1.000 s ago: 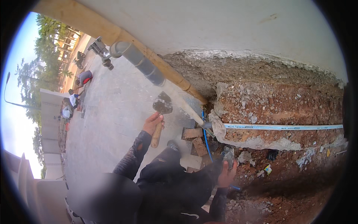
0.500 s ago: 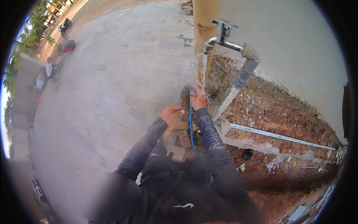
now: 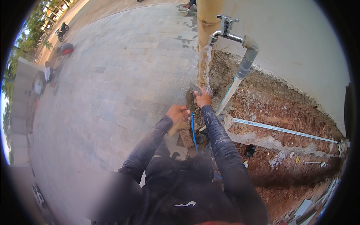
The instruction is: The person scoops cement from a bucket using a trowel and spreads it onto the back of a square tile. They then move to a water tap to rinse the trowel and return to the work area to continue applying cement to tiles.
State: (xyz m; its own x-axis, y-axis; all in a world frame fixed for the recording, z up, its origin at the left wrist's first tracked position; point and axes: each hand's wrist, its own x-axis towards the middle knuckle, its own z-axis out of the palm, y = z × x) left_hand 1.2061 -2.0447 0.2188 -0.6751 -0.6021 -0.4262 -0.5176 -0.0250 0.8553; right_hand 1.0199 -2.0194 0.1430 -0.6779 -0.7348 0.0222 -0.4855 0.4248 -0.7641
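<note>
A trowel (image 3: 189, 100) with a dark, wet blade sits under the stream of water (image 3: 203, 67) falling from a metal tap (image 3: 226, 30). The left hand (image 3: 177, 113) is clenched around its wooden handle, which slants down toward the person; the right hand (image 3: 203, 98) lies against the blade's far side, fingers spread on it — rubbing or gripping, I cannot tell which. The tap stands on a grey pipe (image 3: 245, 64) that drops to a white pipe (image 3: 227, 98) entering red, dug-up soil (image 3: 285, 112). A blue hose (image 3: 193, 131) runs down between the forearms, past some broken bricks (image 3: 186, 137). To the left spreads grey paving (image 3: 112, 75) — behind the tap, a yellowish column (image 3: 207, 15) and a pale wall (image 3: 300, 45).
</note>
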